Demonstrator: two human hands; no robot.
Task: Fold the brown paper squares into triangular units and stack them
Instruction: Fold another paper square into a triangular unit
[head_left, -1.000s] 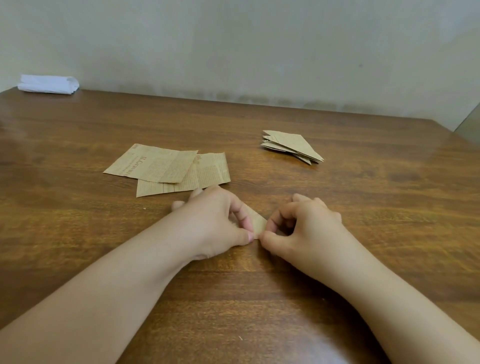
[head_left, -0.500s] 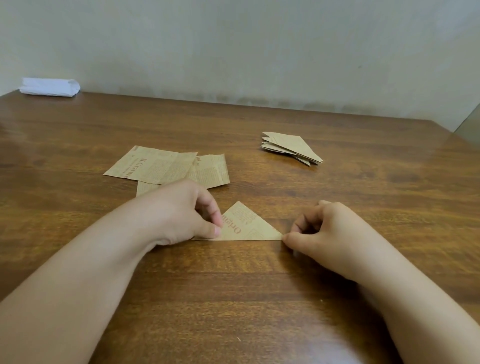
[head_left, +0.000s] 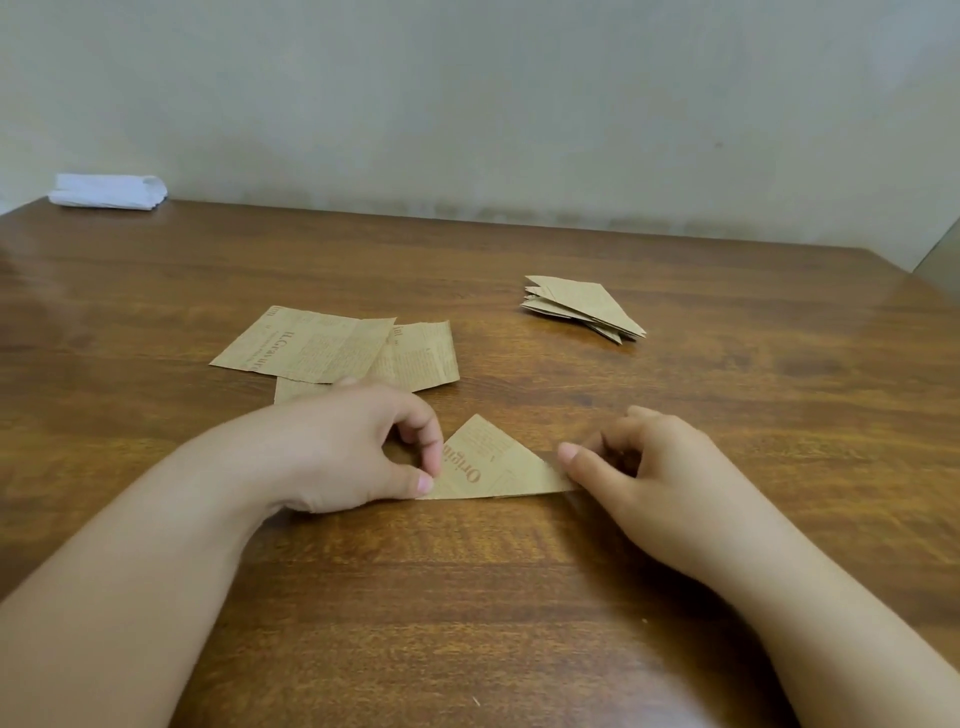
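A folded brown paper triangle (head_left: 491, 465) printed with newspaper text lies flat on the wooden table (head_left: 467, 597), its long edge toward me. My left hand (head_left: 358, 447) pinches its left corner between thumb and curled forefinger. My right hand (head_left: 639, 467) has curled fingers, and its thumb presses the triangle's right corner. Flat brown paper squares (head_left: 332, 348) lie overlapped behind my left hand. A stack of folded triangles (head_left: 584, 307) sits farther back on the right.
A folded white cloth (head_left: 106, 191) lies at the table's far left corner against the pale wall. The table's right edge shows at the far right.
My hands were close together over the paper's middle a second ago. They have slid apart along the fold to the two corners, uncovering the triangle.
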